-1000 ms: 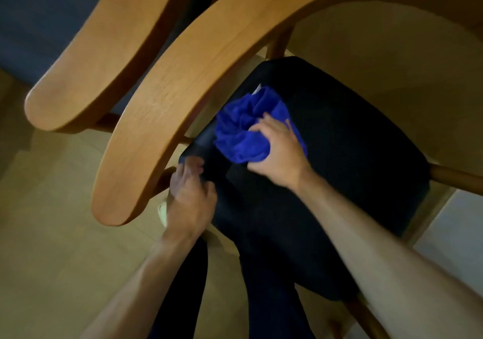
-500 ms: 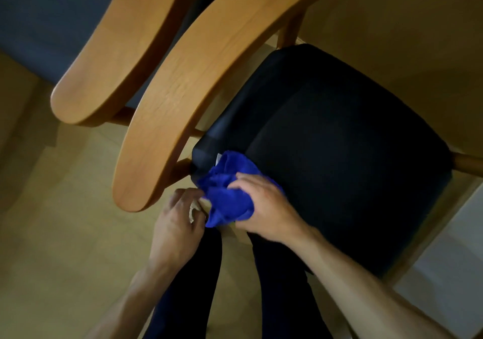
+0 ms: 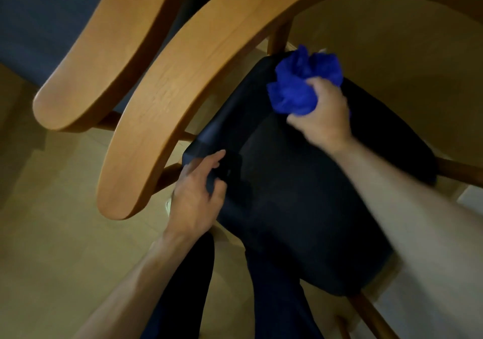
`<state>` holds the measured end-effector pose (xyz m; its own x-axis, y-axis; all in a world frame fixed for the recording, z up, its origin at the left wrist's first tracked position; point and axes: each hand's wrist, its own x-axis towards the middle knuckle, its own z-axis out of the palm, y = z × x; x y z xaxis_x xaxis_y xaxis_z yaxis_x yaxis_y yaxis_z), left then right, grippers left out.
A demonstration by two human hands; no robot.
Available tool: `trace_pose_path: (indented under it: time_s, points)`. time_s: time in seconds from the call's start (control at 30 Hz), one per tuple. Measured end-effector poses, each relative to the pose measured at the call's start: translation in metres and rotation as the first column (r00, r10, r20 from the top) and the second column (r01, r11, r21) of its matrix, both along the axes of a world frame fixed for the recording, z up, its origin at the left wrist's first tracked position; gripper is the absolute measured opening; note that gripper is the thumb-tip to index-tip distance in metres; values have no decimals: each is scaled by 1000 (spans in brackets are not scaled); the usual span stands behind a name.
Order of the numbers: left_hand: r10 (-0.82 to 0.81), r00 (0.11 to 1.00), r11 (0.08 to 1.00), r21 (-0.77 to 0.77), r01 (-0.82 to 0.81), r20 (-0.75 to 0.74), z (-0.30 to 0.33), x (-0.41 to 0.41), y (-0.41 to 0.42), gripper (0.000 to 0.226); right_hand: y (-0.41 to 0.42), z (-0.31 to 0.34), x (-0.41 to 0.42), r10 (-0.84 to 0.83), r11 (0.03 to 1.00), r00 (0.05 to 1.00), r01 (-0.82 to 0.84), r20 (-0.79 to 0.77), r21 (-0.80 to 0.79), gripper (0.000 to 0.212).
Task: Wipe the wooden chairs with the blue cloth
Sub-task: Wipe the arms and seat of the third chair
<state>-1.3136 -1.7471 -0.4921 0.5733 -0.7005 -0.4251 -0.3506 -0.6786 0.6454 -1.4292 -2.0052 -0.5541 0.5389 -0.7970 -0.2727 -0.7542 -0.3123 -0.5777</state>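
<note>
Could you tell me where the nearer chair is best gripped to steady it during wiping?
Grip the seat's near left corner from its left side, as the left hand does now: the edge lets fingers wrap around, leaving the top free for the right hand and blue cloth.

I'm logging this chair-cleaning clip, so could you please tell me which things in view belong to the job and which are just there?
Part of the job:
blue cloth, bunched in right hand
near wooden chair, dark seat
left hand, gripping seat corner
second wooden chair

Just there:
floor
person's dark trousers
</note>
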Motion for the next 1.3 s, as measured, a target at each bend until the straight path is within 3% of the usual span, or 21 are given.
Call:
trace_pose_path:
  time_s: [0.1, 0.3, 0.43, 0.53, 0.6, 0.7, 0.83, 0.93, 1.03, 1.17, 1.3]
  points:
    - [-24, 1000, 999, 38, 24, 5, 3, -6, 14, 49, 74, 1, -8, 118, 993, 987, -119, 111, -5, 50]
    - [20, 998, 977, 212, -7, -61, 11, -36, 61, 49, 228, 15, -57, 345, 883, 933, -361, 106, 300, 53]
    - [-191, 982, 951, 246, 186, -4, 11, -48, 64, 50, 228, 23, -72, 415, 802, 892, -451, 177, 392, 42]
    - [-263, 965, 946, 200, 254, 17, 13, -48, 49, 47, 194, 42, -73, 441, 768, 863, -504, 244, 395, 36]
    - [-263, 965, 956, 138, 258, 18, 14, -46, 33, 45, 156, 54, -78, 387, 837, 880, -461, 275, 296, 38]
    - [-196, 981, 981, -4, 196, 0, 15, -43, 7, 40, 80, 64, -88, 152, 976, 965, -181, 216, 121, 54]
    - [-181, 983, 983, -27, 182, 33, 12, -39, -15, 38, -22, 55, -98, 1, 1000, 994, -1, 114, 8, 72]
    - [-167, 985, 985, -36, 169, 51, 7, -35, -10, 37, -44, 36, -106, -60, 995, 998, 61, -12, 77, 83]
    - [-205, 976, 978, -8, 206, 67, -3, -36, 7, 38, -2, 14, -113, -20, 999, 1000, 21, -15, 28, 72]
    - [-310, 950, 944, 132, 302, 42, -20, -36, 35, 44, 112, 17, -128, 162, 982, 981, -171, 110, 81, 56]
    - [-473, 881, 870, 166, 465, 8, -23, -43, 54, 50, 210, 28, -155, 310, 897, 947, -320, 81, 305, 61]
